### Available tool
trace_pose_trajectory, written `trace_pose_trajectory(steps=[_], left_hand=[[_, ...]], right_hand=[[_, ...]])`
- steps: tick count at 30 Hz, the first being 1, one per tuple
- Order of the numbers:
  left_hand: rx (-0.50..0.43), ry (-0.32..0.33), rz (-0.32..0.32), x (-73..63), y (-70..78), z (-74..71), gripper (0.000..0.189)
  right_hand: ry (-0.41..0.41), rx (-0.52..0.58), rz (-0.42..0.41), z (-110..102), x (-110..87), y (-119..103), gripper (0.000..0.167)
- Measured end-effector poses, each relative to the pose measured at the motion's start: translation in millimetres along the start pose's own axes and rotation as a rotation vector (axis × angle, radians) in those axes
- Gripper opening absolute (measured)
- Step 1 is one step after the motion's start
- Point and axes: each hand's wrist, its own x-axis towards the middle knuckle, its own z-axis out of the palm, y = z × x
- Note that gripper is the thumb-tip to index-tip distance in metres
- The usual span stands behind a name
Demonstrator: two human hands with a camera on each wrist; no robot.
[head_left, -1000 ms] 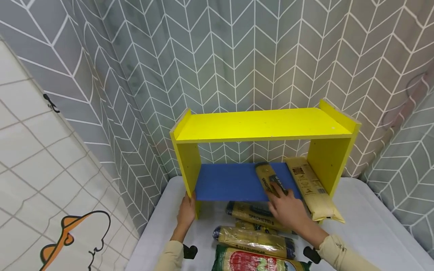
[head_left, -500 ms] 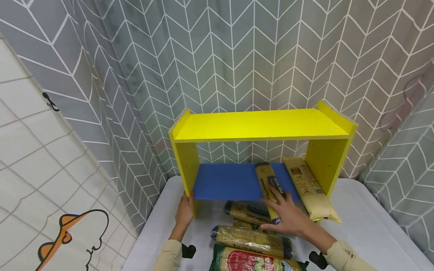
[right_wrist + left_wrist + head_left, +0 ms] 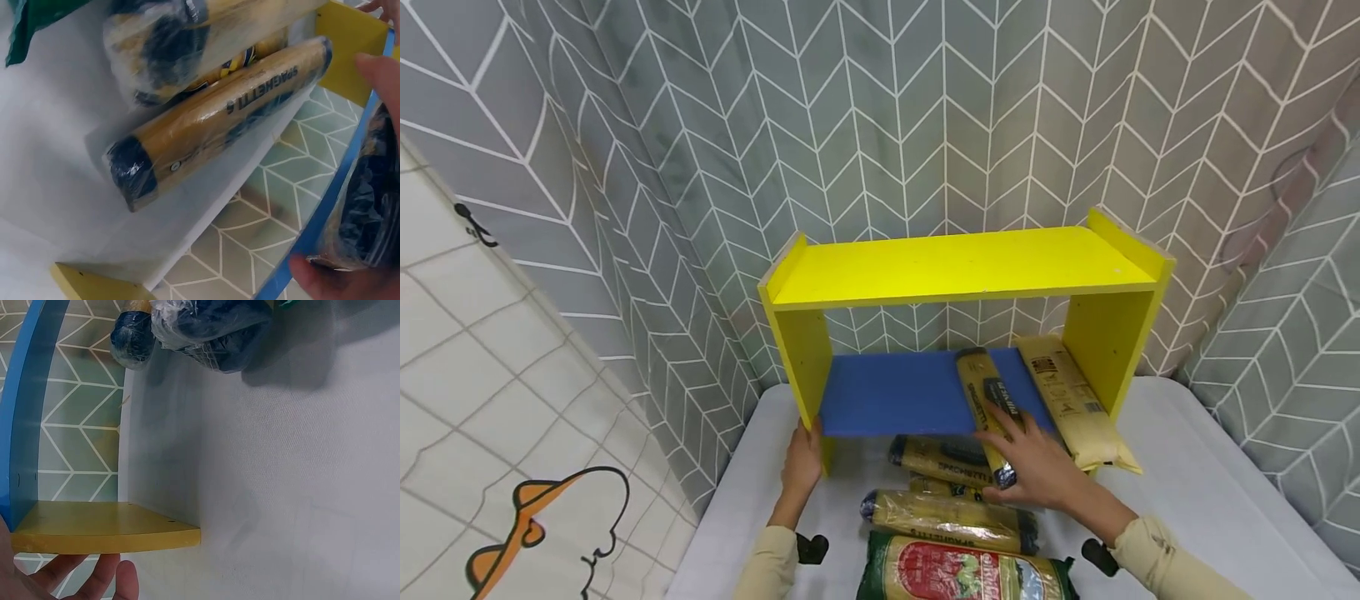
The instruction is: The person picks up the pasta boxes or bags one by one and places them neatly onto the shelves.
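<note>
A small yellow shelf unit [image 3: 962, 267] with a blue board [image 3: 887, 392] stands on the white-covered table. My left hand [image 3: 802, 462] holds its left side panel low down; in the left wrist view, fingers [image 3: 100, 575] lie along the panel's outer side. On the blue board lies a spaghetti pack [image 3: 973, 383], its front end jutting past the board's edge. My right hand [image 3: 1037, 467] grips that front end, thumb and fingers on opposite sides of the dark wrapper [image 3: 369, 206]. Right of it, a pale pasta pack [image 3: 1071, 400] leans along the right panel.
Below and in front of the board, several packs lie crosswise: a spaghetti pack [image 3: 940, 460] partly under the shelf, another spaghetti pack [image 3: 951, 518], and a green-ended pack with a red label [image 3: 962, 571]. Patterned curtains [image 3: 910, 125] hang behind.
My right hand has shifted from the top of the spaghetti pack to its front end, which now shows. My left hand stays on the panel. The head view has shifted slightly.
</note>
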Motion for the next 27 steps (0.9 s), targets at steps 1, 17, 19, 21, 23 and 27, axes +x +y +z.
trace_pose_trajectory(steps=[1,17,19,21,23,27], left_hand=[[-0.001,0.0,0.0,0.6,0.3,-1.3,0.056],[0.006,0.023,0.007,7.1,1.2,-9.6,0.055],[0.005,0.018,0.01,6.3,0.4,-8.9,0.055],[0.001,0.011,0.011,5.4,-0.6,-7.7,0.054],[0.005,0.003,0.01,3.8,-1.3,-6.2,0.055],[-0.006,-0.008,0.002,1.1,-0.5,-1.6,0.054]], right_hand=[[0.02,-0.028,-0.002,1,0.7,1,0.081],[0.17,-0.212,0.004,-1,16.4,37,0.075],[0.157,-0.227,0.022,-1,16.2,41,0.075],[0.147,-0.24,0.035,-1,15.2,44,0.076],[0.138,-0.241,0.041,-1,13.6,45,0.077],[0.116,-0.239,0.037,-3,7.8,50,0.079]])
